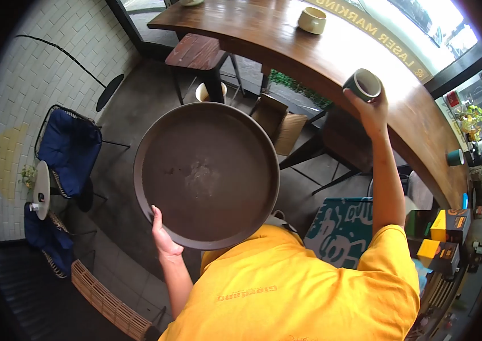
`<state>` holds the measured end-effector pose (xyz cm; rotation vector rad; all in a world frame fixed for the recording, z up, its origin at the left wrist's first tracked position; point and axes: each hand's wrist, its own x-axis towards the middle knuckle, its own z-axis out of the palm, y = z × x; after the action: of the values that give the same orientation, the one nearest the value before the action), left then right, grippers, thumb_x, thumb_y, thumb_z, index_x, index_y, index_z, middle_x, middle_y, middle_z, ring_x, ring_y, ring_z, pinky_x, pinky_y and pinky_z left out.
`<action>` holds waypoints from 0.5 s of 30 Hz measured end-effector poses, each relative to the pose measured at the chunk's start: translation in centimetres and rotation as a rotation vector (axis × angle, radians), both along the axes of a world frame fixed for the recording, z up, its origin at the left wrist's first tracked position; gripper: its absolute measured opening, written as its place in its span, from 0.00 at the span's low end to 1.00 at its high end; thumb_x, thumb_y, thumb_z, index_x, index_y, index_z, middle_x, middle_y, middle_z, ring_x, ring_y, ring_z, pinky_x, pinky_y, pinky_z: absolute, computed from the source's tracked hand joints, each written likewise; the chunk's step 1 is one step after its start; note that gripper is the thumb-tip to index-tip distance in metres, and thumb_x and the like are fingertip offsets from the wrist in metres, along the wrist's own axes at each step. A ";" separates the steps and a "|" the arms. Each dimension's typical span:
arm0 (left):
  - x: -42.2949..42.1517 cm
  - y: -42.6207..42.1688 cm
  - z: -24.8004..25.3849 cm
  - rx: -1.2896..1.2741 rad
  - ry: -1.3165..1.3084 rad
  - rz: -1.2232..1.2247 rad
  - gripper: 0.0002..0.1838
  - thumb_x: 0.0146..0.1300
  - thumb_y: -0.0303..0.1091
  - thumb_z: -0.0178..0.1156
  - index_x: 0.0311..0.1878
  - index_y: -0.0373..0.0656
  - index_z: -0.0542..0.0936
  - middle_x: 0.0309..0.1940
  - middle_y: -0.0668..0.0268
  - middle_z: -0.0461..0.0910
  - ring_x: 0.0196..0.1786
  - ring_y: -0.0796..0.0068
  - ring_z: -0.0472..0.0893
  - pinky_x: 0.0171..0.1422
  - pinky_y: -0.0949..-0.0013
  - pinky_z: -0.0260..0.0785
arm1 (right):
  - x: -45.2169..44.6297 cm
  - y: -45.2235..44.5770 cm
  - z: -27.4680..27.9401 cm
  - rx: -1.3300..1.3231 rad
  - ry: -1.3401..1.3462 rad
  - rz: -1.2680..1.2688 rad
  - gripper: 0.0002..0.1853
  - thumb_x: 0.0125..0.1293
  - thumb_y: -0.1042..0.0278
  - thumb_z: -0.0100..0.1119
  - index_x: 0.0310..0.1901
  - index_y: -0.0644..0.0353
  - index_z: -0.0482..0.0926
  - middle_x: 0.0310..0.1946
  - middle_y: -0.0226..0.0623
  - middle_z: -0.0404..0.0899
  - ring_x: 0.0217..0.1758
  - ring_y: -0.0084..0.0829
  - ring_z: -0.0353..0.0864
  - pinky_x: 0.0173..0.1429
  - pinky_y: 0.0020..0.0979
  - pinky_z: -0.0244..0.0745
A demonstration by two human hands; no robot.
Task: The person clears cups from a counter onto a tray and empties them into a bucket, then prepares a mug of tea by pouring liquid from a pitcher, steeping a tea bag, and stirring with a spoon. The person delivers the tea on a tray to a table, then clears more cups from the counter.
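A round dark brown tray rests on my left hand, whose thumb shows at the rim while its other fingers are hidden under it. Nothing stands on the tray. My right hand is wrapped round a dark green cup with a pale inside, held tilted over the wooden counter's edge. Farther along the counter stands a cream cup. Another green cup is at the counter's right end.
A stool with a red-brown seat and a cardboard box are below the counter. Blue-cushioned chairs and a small round table stand at left. Yellow and black boxes are at right.
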<state>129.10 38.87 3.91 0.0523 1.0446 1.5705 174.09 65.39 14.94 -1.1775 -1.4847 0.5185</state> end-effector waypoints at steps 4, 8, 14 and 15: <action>-8.1 1.3 -0.7 -0.028 -0.001 0.030 0.27 0.69 0.50 0.53 0.63 0.40 0.70 0.59 0.63 0.73 0.60 0.63 0.73 0.65 0.60 0.64 | -12.1 -0.8 -4.2 -0.127 0.244 0.230 0.30 0.49 0.78 0.73 0.55 0.62 0.72 0.46 0.31 0.78 0.49 0.23 0.77 0.56 0.28 0.73; -15.7 0.9 -0.3 -0.046 0.002 0.065 0.28 0.69 0.50 0.53 0.64 0.39 0.69 0.60 0.62 0.73 0.60 0.63 0.73 0.64 0.60 0.64 | -22.8 -0.1 -10.3 -0.219 0.223 0.315 0.31 0.46 0.78 0.74 0.54 0.61 0.72 0.45 0.28 0.77 0.49 0.21 0.75 0.56 0.26 0.70; -22.8 -0.4 0.6 -0.086 0.103 0.248 0.29 0.69 0.50 0.52 0.66 0.40 0.67 0.62 0.62 0.70 0.62 0.61 0.72 0.66 0.58 0.64 | -35.1 3.1 -21.1 -0.456 0.223 0.373 0.31 0.46 0.73 0.74 0.54 0.60 0.70 0.44 0.30 0.76 0.49 0.22 0.75 0.55 0.27 0.70; -23.3 -0.4 0.5 -0.089 0.096 0.269 0.29 0.70 0.49 0.51 0.67 0.41 0.66 0.63 0.62 0.70 0.62 0.61 0.71 0.66 0.57 0.64 | -36.9 4.0 -22.4 -0.471 0.221 0.386 0.31 0.46 0.73 0.74 0.54 0.60 0.70 0.44 0.30 0.76 0.49 0.22 0.75 0.55 0.27 0.70</action>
<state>105.76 38.48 4.43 -0.0785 1.2356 1.7746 137.19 69.38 -7.45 -1.1388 -1.4405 1.2759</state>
